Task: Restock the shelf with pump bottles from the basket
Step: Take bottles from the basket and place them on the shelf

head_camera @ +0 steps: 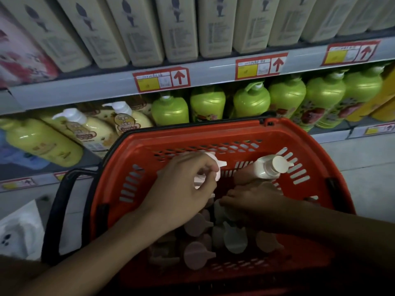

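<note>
Left hand (183,180) mid-frame pinching a white pump bottle (210,167), likely for lifting. Right hand (254,197) curled round another bottle (267,169) inside red basket (149,144).

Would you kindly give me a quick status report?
Left hand grips a white pump bottle. Right hand holds another bottle, both inside red basket. Nothing blocking.

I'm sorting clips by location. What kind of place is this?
Most likely a shop aisle: red price tags line the shelf edge, rows of identical green pump bottles stand below, and a red shopping basket holds more stock.
</note>
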The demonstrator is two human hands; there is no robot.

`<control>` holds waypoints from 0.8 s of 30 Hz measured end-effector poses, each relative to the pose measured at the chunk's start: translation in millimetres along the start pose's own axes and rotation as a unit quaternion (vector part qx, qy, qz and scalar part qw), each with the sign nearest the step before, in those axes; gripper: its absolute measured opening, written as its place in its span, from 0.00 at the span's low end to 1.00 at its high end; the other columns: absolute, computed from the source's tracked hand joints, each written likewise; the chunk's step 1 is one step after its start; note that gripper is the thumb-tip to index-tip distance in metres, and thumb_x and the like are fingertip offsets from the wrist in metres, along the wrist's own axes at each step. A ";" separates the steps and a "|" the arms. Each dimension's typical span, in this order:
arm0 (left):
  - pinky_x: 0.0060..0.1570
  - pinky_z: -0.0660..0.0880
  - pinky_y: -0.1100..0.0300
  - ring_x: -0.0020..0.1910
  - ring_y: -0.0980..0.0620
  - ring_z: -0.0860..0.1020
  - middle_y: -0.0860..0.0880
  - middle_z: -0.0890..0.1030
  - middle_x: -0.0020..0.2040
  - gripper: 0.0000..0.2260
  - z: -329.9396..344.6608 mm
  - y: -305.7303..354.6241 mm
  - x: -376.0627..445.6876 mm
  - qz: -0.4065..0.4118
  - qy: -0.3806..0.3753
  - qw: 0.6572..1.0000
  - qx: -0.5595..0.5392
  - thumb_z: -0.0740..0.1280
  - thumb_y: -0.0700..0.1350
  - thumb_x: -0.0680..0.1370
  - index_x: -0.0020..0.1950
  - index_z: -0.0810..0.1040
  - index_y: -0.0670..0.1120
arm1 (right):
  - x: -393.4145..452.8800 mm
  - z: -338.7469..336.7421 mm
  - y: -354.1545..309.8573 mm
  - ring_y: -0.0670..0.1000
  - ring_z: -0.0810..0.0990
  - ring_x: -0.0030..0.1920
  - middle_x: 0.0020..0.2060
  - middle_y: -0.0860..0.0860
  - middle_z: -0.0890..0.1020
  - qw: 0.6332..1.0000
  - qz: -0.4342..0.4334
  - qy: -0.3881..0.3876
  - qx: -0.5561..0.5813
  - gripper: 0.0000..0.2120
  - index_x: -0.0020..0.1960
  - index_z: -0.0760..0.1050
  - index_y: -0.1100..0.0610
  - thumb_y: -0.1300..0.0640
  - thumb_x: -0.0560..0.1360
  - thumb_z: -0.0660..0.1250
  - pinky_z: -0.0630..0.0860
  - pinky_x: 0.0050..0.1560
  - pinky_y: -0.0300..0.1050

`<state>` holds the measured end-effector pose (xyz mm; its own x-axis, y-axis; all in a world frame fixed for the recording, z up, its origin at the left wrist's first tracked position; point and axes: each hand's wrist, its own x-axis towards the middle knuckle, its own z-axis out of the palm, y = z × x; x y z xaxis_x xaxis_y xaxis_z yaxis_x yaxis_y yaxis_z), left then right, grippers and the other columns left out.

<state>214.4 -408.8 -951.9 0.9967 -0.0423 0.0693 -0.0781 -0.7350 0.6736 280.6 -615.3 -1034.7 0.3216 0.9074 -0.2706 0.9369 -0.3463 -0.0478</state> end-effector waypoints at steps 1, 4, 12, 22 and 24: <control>0.44 0.66 0.72 0.46 0.62 0.76 0.62 0.78 0.42 0.04 -0.4 0.1 -0.1 0.004 0.003 1.000 -0.001 0.69 0.42 0.76 0.46 0.80 0.52 | 2.5 -0.8 -0.6 0.50 0.82 0.35 0.37 0.45 0.80 1.000 -0.006 -0.009 0.005 0.20 0.50 0.75 0.48 0.42 0.61 0.73 0.63 0.29 0.40; 0.46 0.66 0.68 0.46 0.60 0.75 0.61 0.78 0.42 0.04 -2.0 0.3 -0.8 0.018 0.019 1.000 0.001 0.69 0.42 0.76 0.46 0.80 0.52 | 8.3 -17.9 1.5 0.55 0.82 0.50 0.51 0.50 0.81 0.995 0.038 -0.045 0.084 0.18 0.59 0.72 0.51 0.44 0.73 0.67 0.78 0.44 0.48; 0.58 0.65 0.59 0.56 0.56 0.73 0.58 0.77 0.55 0.12 -3.6 1.0 2.9 0.054 0.014 0.995 0.087 0.67 0.47 0.74 0.58 0.76 0.51 | 3.9 -76.9 5.9 0.55 0.82 0.48 0.47 0.49 0.82 0.986 0.146 0.038 0.065 0.17 0.52 0.73 0.49 0.40 0.69 0.66 0.70 0.41 0.45; 0.67 0.68 0.53 0.69 0.58 0.69 0.58 0.70 0.71 0.45 -0.8 19.0 7.0 0.020 -0.045 0.999 0.000 0.76 0.67 0.65 0.76 0.60 0.57 | -12.4 -189.4 -6.3 0.58 0.80 0.41 0.35 0.53 0.80 0.883 0.333 0.303 0.135 0.27 0.44 0.82 0.50 0.30 0.59 0.63 0.75 0.40 0.48; 0.62 0.75 0.57 0.65 0.63 0.74 0.60 0.75 0.67 0.42 8.8 30.7 7.3 -0.007 -0.040 0.995 -0.086 0.80 0.61 0.65 0.73 0.64 0.57 | -10.1 -197.0 -12.0 0.60 0.80 0.42 0.35 0.56 0.81 0.875 0.346 0.311 0.136 0.25 0.42 0.82 0.52 0.33 0.60 0.64 0.75 0.41 0.49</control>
<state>219.5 -437.6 -937.2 0.9958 -0.0919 0.0055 -0.0606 -0.6090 0.7909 293.1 -573.4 -841.9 0.8904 0.3833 0.2455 0.4485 -0.8309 -0.3292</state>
